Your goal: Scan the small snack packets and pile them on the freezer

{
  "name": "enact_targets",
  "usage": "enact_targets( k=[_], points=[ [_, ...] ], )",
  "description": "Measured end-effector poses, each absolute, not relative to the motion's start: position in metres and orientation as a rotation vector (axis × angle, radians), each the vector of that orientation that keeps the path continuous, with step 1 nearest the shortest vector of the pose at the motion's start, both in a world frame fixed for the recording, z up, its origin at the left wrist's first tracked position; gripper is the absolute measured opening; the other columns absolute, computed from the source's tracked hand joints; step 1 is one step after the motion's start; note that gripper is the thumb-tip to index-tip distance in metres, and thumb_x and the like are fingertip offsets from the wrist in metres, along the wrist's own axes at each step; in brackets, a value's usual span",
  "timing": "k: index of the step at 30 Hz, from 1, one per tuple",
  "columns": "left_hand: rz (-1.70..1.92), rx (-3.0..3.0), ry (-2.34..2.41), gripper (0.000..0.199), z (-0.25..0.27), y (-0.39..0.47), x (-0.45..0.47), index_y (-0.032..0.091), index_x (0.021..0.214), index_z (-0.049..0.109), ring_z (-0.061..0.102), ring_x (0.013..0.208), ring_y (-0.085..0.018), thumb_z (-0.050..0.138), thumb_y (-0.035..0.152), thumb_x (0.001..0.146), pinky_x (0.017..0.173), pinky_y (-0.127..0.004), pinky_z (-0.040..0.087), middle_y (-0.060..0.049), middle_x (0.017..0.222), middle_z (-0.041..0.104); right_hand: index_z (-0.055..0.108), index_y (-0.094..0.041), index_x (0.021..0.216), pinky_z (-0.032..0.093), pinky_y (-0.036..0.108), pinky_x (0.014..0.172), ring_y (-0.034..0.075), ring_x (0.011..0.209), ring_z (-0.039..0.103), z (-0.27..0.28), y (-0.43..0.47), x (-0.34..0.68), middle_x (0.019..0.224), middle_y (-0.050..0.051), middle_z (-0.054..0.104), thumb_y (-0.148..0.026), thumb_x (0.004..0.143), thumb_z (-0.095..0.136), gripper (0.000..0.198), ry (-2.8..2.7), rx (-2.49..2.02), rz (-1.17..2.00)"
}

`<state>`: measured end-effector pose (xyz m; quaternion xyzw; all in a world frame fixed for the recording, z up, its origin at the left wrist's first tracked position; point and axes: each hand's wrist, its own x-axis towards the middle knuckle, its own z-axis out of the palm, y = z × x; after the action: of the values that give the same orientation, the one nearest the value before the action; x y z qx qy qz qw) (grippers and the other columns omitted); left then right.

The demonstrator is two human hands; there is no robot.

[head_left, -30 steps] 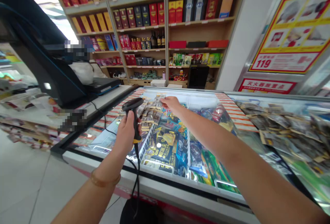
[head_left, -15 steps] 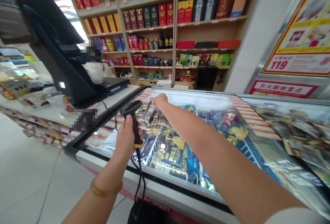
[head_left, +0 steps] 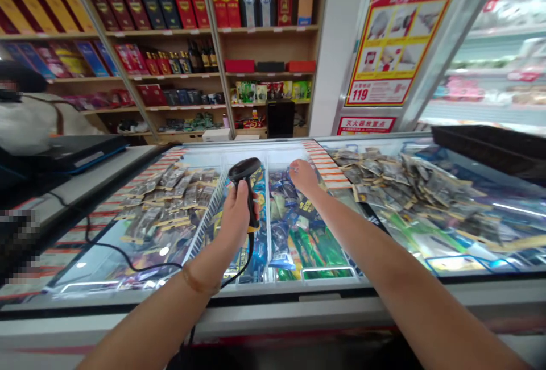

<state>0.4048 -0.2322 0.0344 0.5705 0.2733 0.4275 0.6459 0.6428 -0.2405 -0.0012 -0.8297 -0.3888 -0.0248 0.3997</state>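
Note:
My left hand (head_left: 236,211) is wrapped around the handle of a black barcode scanner (head_left: 244,169). The scanner is held upright above a chest freezer (head_left: 239,314), and its cable (head_left: 249,250) hangs down past my wrist. Stretched out over the freezer's far part is my right hand (head_left: 303,177), its fingers curled; whatever they may hold is hidden. Beside that hand runs an orange-and-white striped strip (head_left: 327,165). Beneath the glass, bagged frozen goods (head_left: 313,245) lie in white wire compartments. Small flat packets (head_left: 179,188) are heaped at the left.
More packets (head_left: 396,179) are piled at the right, near a long black object (head_left: 490,151). Shelves of boxed goods (head_left: 162,9) stand behind the freezer. A counter (head_left: 140,159) with a black device is at the left, where a person (head_left: 38,114) is partly visible.
The view has swung right. My right hand has moved from the left packet pile to beside the striped strip. My left hand still holds the scanner, now over the freezer's middle.

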Motion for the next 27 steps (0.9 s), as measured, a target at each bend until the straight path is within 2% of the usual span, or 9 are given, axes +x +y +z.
enact_targets(
  k=[4, 6, 8, 13, 17, 19, 21, 24, 27],
  points=[
    [0.865, 1.333, 0.557, 0.055, 0.033, -0.255, 0.451, 0.022, 0.091, 0.051, 0.048, 0.04, -0.009, 0.057, 0.076, 0.08, 0.039, -0.022, 0.037, 0.006, 0.057, 0.053, 0.058, -0.015, 0.13, 0.029, 0.057, 0.113, 0.036, 0.137, 0.044, -0.016, -0.283, 0.69, 0.139, 0.021, 0.056, -0.024, 0.09, 0.055, 0.041, -0.805, -2.377, -0.434],
    [0.847, 1.322, 0.537, 0.055, 0.029, -0.261, 0.465, 0.022, 0.093, 0.051, 0.049, 0.042, -0.009, 0.058, 0.076, 0.08, 0.04, -0.022, 0.038, 0.005, 0.061, 0.055, 0.053, -0.011, 0.138, 0.022, 0.065, 0.113, 0.041, 0.146, 0.03, -0.025, -0.293, 0.705, 0.149, 0.024, 0.047, -0.031, 0.091, 0.056, 0.051, -0.669, -2.474, -0.416],
    [0.854, 1.308, 0.53, 0.055, 0.023, -0.263, 0.472, 0.022, 0.092, 0.051, 0.049, 0.043, -0.008, 0.06, 0.075, 0.079, 0.04, -0.022, 0.039, 0.004, 0.066, 0.058, 0.051, -0.008, 0.14, 0.02, 0.069, 0.112, 0.045, 0.149, 0.023, -0.032, -0.296, 0.715, 0.153, 0.027, 0.041, -0.038, 0.092, 0.055, 0.057, -0.565, -2.546, -0.293],
    [0.808, 1.355, 0.58, 0.056, 0.012, -0.26, 0.467, 0.022, 0.087, 0.048, 0.048, 0.042, -0.008, 0.06, 0.076, 0.078, 0.041, -0.021, 0.039, 0.005, 0.061, 0.056, 0.059, -0.006, 0.135, 0.025, 0.07, 0.108, 0.048, 0.143, 0.031, -0.036, -0.29, 0.716, 0.15, 0.029, 0.044, -0.035, 0.095, 0.048, 0.051, -0.615, -2.625, -0.244],
    [0.805, 1.353, 0.59, 0.056, 0.01, -0.259, 0.462, 0.021, 0.088, 0.049, 0.047, 0.041, -0.009, 0.058, 0.077, 0.079, 0.04, -0.021, 0.039, 0.006, 0.057, 0.054, 0.065, -0.007, 0.126, 0.035, 0.06, 0.104, 0.043, 0.129, 0.048, -0.032, -0.288, 0.71, 0.133, 0.028, 0.059, -0.03, 0.094, 0.048, 0.043, -0.748, -2.613, -0.273],
    [0.804, 1.361, 0.588, 0.057, 0.011, -0.26, 0.461, 0.021, 0.088, 0.049, 0.048, 0.041, -0.008, 0.059, 0.076, 0.078, 0.04, -0.021, 0.039, 0.005, 0.059, 0.055, 0.065, -0.009, 0.125, 0.036, 0.055, 0.105, 0.04, 0.125, 0.051, -0.031, -0.289, 0.712, 0.128, 0.025, 0.063, -0.029, 0.093, 0.05, 0.041, -0.752, -2.573, -0.314],
    [0.804, 1.371, 0.589, 0.057, 0.011, -0.259, 0.461, 0.022, 0.088, 0.049, 0.048, 0.042, -0.008, 0.06, 0.076, 0.078, 0.04, -0.021, 0.039, 0.005, 0.061, 0.056, 0.063, -0.009, 0.128, 0.034, 0.055, 0.108, 0.04, 0.133, 0.045, -0.031, -0.29, 0.716, 0.136, 0.025, 0.059, -0.031, 0.09, 0.054, 0.044, -0.652, -2.548, -0.36],
    [0.807, 1.372, 0.592, 0.056, 0.009, -0.258, 0.46, 0.022, 0.089, 0.049, 0.049, 0.042, -0.008, 0.059, 0.076, 0.079, 0.04, -0.021, 0.04, 0.005, 0.062, 0.058, 0.056, -0.006, 0.137, 0.025, 0.062, 0.112, 0.045, 0.145, 0.029, -0.034, -0.291, 0.724, 0.15, 0.028, 0.045, -0.041, 0.088, 0.059, 0.06, -0.469, -2.579, -0.3],
    [0.818, 1.367, 0.582, 0.055, 0.007, -0.256, 0.459, 0.021, 0.09, 0.049, 0.05, 0.044, -0.008, 0.059, 0.075, 0.08, 0.041, -0.02, 0.041, 0.004, 0.065, 0.059, 0.057, -0.006, 0.137, 0.027, 0.064, 0.109, 0.047, 0.14, 0.035, -0.035, -0.292, 0.727, 0.147, 0.028, 0.047, -0.043, 0.09, 0.057, 0.059, -0.482, -2.607, -0.255]
  ],
)
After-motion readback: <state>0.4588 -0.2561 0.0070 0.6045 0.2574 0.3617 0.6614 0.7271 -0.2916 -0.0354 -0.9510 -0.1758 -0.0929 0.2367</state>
